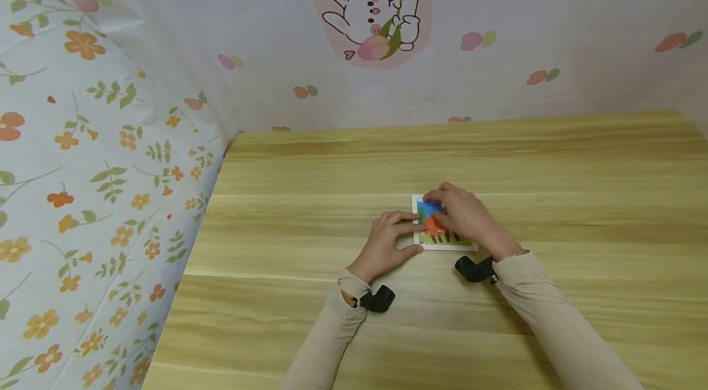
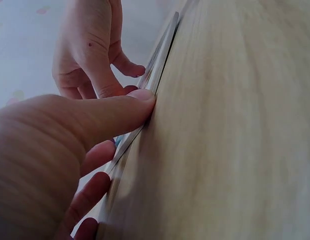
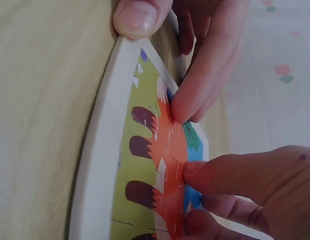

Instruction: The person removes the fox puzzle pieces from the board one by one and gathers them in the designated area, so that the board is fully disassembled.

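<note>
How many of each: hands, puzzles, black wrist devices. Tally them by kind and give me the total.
Hands: 2 (left hand, right hand)
Puzzles: 1 (picture puzzle)
Black wrist devices: 2 (left wrist device, right wrist device)
Total: 5

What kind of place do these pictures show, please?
Probably a small screened-off indoor corner for play or handwork: a wood-grained table, flowered cloth hanging along its left side, and a picture puzzle lying on the table.
</note>
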Tool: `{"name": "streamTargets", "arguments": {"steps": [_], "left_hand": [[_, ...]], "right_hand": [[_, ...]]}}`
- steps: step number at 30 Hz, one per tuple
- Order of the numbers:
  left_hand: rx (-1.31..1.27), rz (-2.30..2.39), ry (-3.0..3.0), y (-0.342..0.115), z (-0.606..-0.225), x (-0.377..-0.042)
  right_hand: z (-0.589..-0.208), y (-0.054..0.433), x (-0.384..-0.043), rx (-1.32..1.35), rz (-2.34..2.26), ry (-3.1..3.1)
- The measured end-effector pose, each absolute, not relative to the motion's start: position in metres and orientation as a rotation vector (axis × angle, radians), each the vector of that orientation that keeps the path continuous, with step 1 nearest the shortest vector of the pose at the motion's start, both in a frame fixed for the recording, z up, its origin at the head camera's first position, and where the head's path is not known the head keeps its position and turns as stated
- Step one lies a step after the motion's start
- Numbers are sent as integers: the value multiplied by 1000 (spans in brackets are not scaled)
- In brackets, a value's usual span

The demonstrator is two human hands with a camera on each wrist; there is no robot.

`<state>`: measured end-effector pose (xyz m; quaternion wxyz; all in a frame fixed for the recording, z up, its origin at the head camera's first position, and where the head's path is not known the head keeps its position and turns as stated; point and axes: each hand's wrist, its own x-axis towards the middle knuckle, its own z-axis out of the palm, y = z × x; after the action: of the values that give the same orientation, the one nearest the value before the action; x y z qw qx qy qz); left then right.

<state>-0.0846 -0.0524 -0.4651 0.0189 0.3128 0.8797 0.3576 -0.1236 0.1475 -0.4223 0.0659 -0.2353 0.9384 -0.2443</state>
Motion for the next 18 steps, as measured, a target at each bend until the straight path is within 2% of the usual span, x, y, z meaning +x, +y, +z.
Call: {"name": "streamTargets", "arguments": {"steps": [18], "left_hand": [[1002,1035,2773,-51,-464,-84]], "right_hand": [[-418,146,-136,-635,-869,2684]]}}
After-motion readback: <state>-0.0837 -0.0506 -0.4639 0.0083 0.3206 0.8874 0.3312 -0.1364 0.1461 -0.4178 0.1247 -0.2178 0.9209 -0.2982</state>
